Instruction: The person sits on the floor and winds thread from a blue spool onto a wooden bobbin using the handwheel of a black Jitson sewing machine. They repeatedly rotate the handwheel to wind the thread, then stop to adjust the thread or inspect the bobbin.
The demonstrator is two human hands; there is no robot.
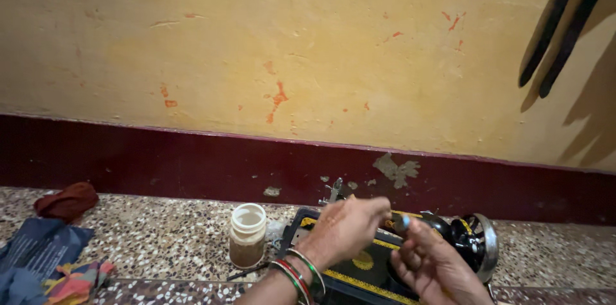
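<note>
Sewing machine [385, 260] on floor [160, 234] under my hands; jar [248, 234] just left, cloth pile [45, 260] far left, wall [256, 55] behind.

Plastic jar [248, 234] upright on speckled floor [160, 241]; folded cloths [45, 260] and maroon bundle [67, 200] at left; yellow wall [289, 48] behind.

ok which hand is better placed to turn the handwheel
Right, probably. The right hand lies beside the handwheel at the machine's right end; the left hand is over its middle.
</note>
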